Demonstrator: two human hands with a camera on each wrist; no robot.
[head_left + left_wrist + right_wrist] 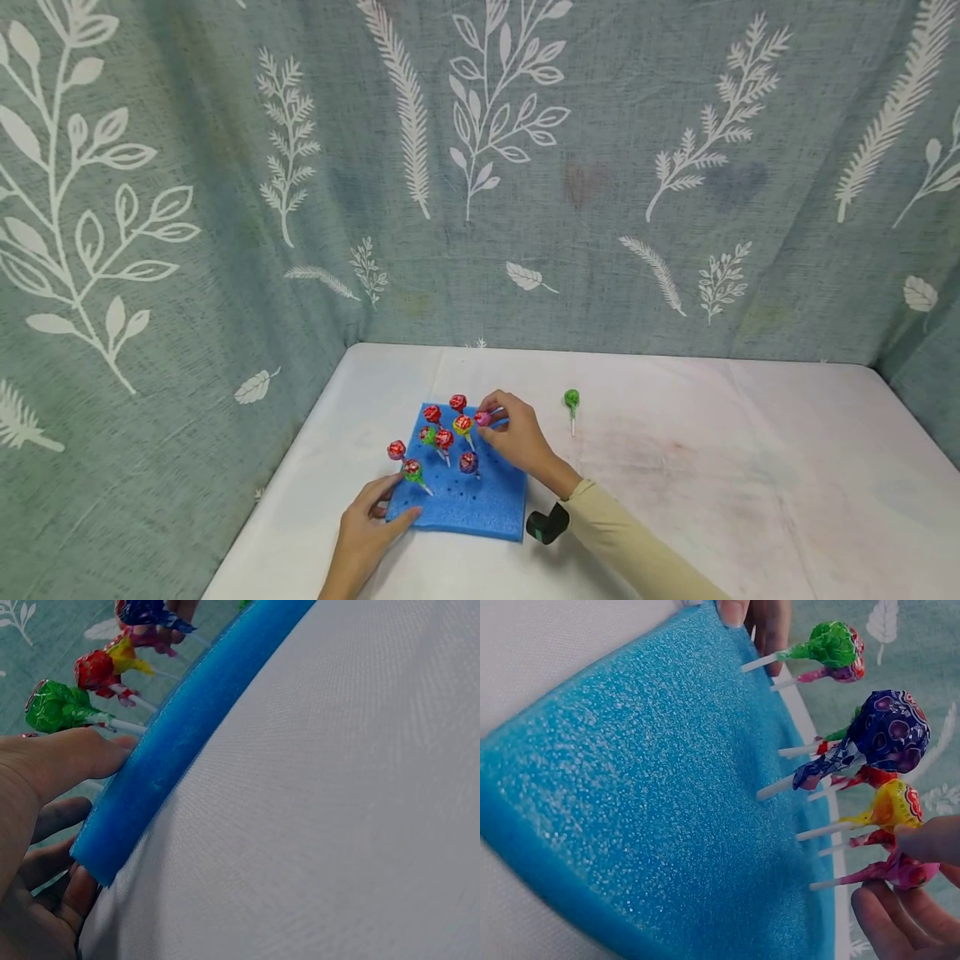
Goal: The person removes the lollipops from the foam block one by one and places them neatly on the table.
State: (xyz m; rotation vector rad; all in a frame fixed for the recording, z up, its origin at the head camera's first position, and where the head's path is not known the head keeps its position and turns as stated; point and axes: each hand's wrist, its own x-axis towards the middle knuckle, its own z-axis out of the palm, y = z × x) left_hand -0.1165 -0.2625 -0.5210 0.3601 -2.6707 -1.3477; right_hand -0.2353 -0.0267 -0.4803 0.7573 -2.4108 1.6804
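Observation:
A blue foam block lies on the table, with several wrapped lollipops standing in it by their sticks. My left hand grips the block's near left corner, thumb on the top edge and fingers at the side. Over the far right part of the block, my right hand pinches a pink lollipop by its wrapped head. Its stick points down to the foam; whether the tip is in a hole I cannot tell. Beside it stands a yellow lollipop, and closer to the front a dark purple lollipop.
A green lollipop lies on the white table, right of the block. Near the left hand a green-wrapped lollipop leans out of the foam. A small black device sits at the right wrist. Patterned curtains enclose the table.

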